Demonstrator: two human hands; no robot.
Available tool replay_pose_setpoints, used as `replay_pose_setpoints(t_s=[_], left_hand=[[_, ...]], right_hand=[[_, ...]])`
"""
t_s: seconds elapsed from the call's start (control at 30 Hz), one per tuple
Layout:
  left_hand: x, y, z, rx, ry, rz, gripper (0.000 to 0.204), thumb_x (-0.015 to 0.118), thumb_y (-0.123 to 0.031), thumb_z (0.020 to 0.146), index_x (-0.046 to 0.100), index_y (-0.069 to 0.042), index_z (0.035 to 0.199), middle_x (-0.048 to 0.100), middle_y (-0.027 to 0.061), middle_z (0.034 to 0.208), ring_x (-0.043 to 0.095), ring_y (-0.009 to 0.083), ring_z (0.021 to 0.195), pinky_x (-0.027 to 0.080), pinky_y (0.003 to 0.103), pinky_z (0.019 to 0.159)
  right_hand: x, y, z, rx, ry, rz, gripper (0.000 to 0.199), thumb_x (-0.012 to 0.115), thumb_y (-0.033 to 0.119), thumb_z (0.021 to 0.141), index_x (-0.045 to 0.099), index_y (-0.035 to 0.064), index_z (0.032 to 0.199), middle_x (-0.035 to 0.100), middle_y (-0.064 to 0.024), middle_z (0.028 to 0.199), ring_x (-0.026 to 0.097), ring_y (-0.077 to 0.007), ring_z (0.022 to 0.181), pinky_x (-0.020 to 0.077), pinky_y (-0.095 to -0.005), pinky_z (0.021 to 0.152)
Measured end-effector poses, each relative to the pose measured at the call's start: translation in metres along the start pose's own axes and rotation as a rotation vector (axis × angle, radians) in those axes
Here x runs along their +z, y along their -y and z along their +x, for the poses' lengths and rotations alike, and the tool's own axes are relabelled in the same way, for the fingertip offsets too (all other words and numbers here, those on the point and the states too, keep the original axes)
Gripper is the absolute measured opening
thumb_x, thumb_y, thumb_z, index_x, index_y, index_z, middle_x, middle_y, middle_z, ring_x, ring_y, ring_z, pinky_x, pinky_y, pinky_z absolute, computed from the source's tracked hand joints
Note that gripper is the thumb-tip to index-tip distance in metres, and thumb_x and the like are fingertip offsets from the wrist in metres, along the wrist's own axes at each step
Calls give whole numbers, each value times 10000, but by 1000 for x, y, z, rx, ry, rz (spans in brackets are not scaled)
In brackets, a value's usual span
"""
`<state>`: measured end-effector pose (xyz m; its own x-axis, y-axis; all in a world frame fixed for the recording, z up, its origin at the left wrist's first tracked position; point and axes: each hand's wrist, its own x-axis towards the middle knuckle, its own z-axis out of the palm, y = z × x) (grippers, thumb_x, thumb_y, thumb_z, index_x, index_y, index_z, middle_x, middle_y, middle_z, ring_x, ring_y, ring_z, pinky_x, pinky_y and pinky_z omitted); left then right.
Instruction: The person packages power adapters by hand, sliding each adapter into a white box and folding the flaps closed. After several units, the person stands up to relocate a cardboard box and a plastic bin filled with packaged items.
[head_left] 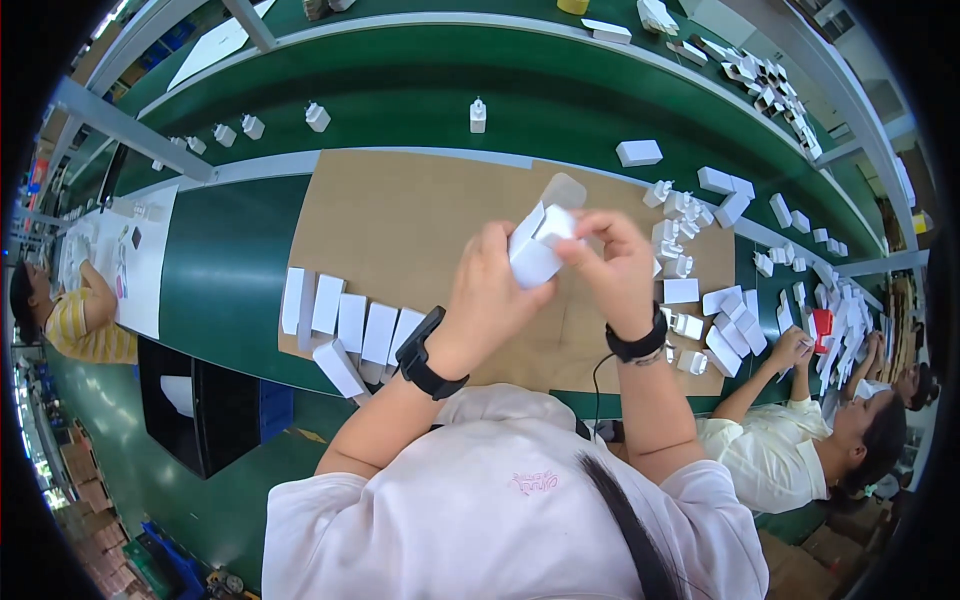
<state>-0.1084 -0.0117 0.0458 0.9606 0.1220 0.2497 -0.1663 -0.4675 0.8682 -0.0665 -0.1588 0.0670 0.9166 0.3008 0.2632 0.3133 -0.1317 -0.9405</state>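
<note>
Above the brown board [420, 215], my left hand [490, 268] is closed around a small white carton [532, 258], tilted, with its end flap sticking up. A white block-shaped piece [555, 226] shows at the carton's opening; whether it is a charger or part of the box I cannot tell. My right hand [612, 262] pinches at that piece with thumb and fingertips, slightly blurred. To the right of it, several white plug chargers [672, 235] stand on the board. White cartons [350, 322] lie in a row at the board's left edge.
More white cartons [732, 325] are piled at the right, near a co-worker in a cream top [770, 450]. A shelf [400, 90] behind the board holds spaced chargers [478, 115]. At the left a black bin [200, 405] stands below the table; another person in yellow stripes [90, 325] sits beyond.
</note>
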Motion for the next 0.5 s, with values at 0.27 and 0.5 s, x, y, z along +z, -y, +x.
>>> replay_pose_setpoints(t_s=[0.27, 0.5], left_hand=[[-7, 12, -23, -40, 29, -175, 634, 704, -152, 725, 330, -44, 1226, 563, 204, 952, 599, 320, 813, 489, 369, 678], [-2, 13, -30, -13, 173, -51, 633, 676, -154, 758, 268, -59, 1232, 549, 205, 974, 595, 322, 811, 492, 372, 679]], right_hand=[[27, 1, -17, 98, -109, 290, 369, 543, 224, 892, 512, -20, 1167, 492, -139, 1245, 496, -180, 1089, 405, -308, 897], [35, -36, -43, 413, 78, 497, 220, 505, 166, 917, 528, -4, 1055, 582, -71, 1016, 548, -112, 885, 449, -233, 762]])
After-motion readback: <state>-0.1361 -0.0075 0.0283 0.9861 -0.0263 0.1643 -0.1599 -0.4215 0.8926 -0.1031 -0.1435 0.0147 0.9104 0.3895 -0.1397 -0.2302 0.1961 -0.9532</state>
